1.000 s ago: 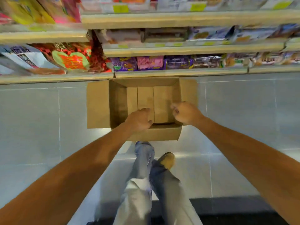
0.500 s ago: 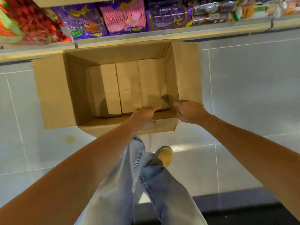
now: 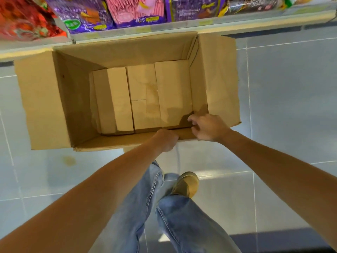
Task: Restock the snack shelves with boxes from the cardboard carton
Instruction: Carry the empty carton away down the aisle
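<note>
An open cardboard carton (image 3: 42, 99) stands on the tiled floor against the bottom snack shelf (image 3: 164, 27). Several plain brown boxes (image 3: 173, 90) lie packed side by side on its bottom. My left hand (image 3: 166, 139) is curled over the carton's near wall, gripping its edge. My right hand (image 3: 207, 127) hovers at the near right inner corner, fingers bent and apart, just above the rightmost box, holding nothing.
Purple snack bags (image 3: 82, 13), pink snack bags (image 3: 135, 10) and a red pack (image 3: 21, 19) fill the bottom shelf behind the carton. My jeans legs (image 3: 182, 216) and a tan shoe (image 3: 186, 185) are right below the carton. Grey floor tiles (image 3: 282, 106) lie on both sides.
My view has dropped closer to the carton, which now looks much larger. My right hand has left the near rim and reached into the right corner with fingers spread. My left hand stays on the rim.
</note>
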`<state>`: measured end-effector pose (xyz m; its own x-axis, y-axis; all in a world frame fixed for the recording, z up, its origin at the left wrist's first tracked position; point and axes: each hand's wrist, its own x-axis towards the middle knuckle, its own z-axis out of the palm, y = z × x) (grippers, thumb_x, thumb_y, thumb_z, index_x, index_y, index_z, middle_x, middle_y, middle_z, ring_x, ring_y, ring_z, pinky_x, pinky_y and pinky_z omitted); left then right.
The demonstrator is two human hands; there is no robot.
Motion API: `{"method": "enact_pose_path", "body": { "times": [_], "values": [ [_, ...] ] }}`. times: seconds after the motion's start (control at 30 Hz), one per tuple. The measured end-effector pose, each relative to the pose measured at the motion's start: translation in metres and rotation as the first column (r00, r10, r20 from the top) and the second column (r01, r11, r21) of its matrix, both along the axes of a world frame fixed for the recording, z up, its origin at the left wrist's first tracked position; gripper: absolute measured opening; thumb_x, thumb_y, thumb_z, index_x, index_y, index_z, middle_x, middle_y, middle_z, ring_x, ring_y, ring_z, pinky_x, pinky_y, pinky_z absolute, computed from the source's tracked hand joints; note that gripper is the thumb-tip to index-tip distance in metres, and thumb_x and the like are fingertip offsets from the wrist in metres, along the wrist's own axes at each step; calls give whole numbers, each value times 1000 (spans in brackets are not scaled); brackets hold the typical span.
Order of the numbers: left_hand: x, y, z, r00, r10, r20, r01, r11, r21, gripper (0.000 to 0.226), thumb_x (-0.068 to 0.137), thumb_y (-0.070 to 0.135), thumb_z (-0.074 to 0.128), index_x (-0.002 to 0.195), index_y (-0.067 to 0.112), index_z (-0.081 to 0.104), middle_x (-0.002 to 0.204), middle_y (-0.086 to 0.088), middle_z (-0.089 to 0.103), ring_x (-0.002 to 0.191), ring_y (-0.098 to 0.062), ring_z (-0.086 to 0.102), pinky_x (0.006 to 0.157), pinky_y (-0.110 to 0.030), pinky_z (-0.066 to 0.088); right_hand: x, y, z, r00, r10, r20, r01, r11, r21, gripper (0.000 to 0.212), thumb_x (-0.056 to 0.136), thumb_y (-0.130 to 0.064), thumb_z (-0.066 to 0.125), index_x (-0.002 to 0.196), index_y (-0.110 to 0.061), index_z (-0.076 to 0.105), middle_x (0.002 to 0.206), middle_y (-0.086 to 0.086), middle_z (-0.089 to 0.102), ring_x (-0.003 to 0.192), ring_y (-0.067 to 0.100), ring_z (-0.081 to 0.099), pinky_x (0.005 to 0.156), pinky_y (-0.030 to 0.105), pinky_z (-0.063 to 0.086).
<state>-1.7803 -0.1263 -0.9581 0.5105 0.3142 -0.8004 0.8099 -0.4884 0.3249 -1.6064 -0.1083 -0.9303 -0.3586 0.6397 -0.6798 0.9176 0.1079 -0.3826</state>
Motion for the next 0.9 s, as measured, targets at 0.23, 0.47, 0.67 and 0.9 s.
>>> {"method": "enact_pose_path", "body": {
  "times": [0.23,0.47,0.67,0.9],
  "values": [
    [10,29,57,985,-75,153,57,991,122,24,94,11,44,112,5,59,113,-13,64,103,-31,61,76,-36,45,-13,-1,31,988,157,-6,-157,982,-108,37,88,-41,57,117,-17,56,113,3,64,101,26,61,79,33,49],
    [26,44,146,972,85,219,-102,992,71,19,94,23,47,97,9,60,99,-14,64,92,-30,60,66,-29,37,0,17,121,947,258,190,-254,966,-44,26,93,-31,48,102,-15,66,90,4,68,89,24,65,72,31,50],
    [55,49,224,975,70,211,-80,996,35,24,93,29,46,96,10,60,96,-14,65,87,-30,61,65,-33,42,28,12,225,944,248,218,-260,965,27,23,94,-35,49,102,-20,65,88,-1,64,87,20,63,75,31,50],
    [154,45,371,952,-145,271,119,987,113,25,95,30,48,99,8,58,105,-16,63,99,-33,59,71,-34,39,122,-19,374,939,90,331,-129,987,96,31,90,-42,56,110,-19,64,105,2,66,98,24,62,75,34,49]
  ]
}}
